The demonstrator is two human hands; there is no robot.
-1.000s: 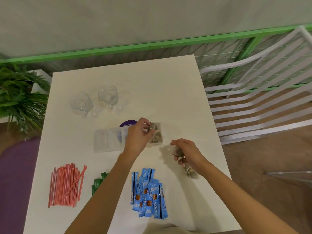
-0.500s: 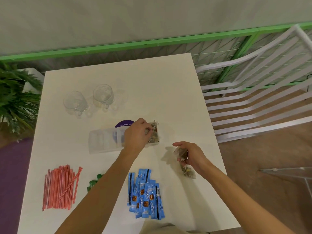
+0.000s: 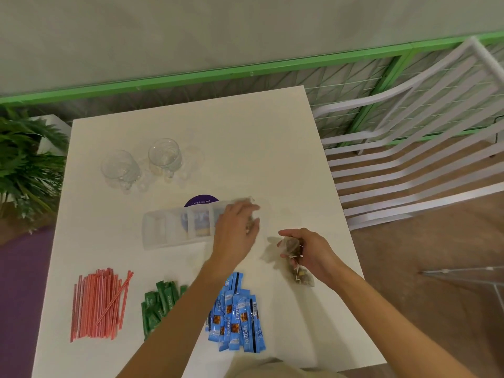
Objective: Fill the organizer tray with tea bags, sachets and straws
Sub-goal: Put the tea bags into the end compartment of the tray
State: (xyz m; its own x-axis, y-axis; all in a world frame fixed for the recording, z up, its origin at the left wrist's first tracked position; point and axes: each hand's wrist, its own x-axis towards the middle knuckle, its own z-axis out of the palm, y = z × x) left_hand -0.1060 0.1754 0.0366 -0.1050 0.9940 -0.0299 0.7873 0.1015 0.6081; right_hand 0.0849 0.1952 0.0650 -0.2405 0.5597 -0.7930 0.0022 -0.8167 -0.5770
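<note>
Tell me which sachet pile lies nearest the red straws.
The green sachets, just right of the red straws; the blue sachets lie farther to the right.

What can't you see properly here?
Head view:
- Right end of the organizer tray: covered by the left hand.
- Left fingers: motion-blurred; grip unclear.
- Green sachets: partly behind the left forearm.
- Purple sticker: lower part behind the tray.
</note>
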